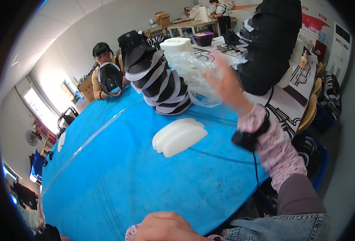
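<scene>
right hand (pixel 225 86) outstretched, left hand (pixel 167 227) curled

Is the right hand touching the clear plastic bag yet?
Cannot tell. In the head view the right hand is motion-blurred and overlaps the clear plastic bag, so neither contact nor a gap shows plainly.

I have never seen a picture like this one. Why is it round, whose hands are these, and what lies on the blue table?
There is no machine here. A person wears a wide fisheye camera on the head, looking down, so the picture is round and straight edges bend.

The right hand, blurred by motion, reaches out open toward a clear plastic bag and seems to hold nothing. The left hand is at the lower edge, curled, resting near the blue table; whether it holds anything cannot be seen.

On the table lie a few white curved foam pieces and a leaning stack of black-and-white cap brims. Across it sits another person holding a cap.
</scene>
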A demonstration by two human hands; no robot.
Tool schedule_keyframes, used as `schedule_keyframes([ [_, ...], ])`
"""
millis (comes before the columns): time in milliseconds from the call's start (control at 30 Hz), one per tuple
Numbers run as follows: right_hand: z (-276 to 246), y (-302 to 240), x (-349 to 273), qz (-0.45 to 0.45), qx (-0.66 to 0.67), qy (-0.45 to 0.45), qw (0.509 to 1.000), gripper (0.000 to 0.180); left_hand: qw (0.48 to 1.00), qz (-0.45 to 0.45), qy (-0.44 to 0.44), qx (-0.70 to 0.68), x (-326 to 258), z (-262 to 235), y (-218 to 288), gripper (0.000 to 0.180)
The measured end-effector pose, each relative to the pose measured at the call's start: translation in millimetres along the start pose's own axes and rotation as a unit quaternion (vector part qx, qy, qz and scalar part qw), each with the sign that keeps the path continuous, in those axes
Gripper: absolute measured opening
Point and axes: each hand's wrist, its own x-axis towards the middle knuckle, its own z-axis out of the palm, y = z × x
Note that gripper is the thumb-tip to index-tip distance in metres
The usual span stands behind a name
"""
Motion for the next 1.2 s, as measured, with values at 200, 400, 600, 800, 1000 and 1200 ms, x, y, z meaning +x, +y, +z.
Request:
schedule_keyframes([
  [200, -43.8, -26.7, 45.4, -0.027, -0.313, -0.204, 0.927, 0.050, 0.998, 0.000, -0.044, 0.042, -5.8, -10.8, -1.4, 0.013],
  [400, -17.8, -85.7, -15.3, -0.108, -0.140, -0.379, 0.908, 0.050, 0.995, 0.028, -0.040, 0.089, -5.1, 3.8, -4.7, 0.017],
  [600, -22.7, -80.7, -1.8, -0.240, -0.071, 0.110, 0.962, 0.048, 0.988, 0.011, -0.106, 0.114, -5.9, -7.1, 2.1, 0.013],
  [800, 18.7, -56.2, -65.7, -0.145, 0.027, -0.457, 0.877, 0.036, 0.981, 0.020, -0.137, 0.139, -8.1, -19.8, 3.4, 0.012],
  [1000, 43.5, -41.0, -119.3, -0.080, 0.049, -0.522, 0.848, 0.035, 0.983, 0.041, -0.102, 0.145, -7.7, -10.9, -11.3, 0.013],
  [1200, 61.8, -3.4, -140.4, -0.108, -0.001, -0.356, 0.928, 0.040, 0.986, 0.015, -0.079, 0.148, -5.7, -10.0, -11.7, 0.010],
])
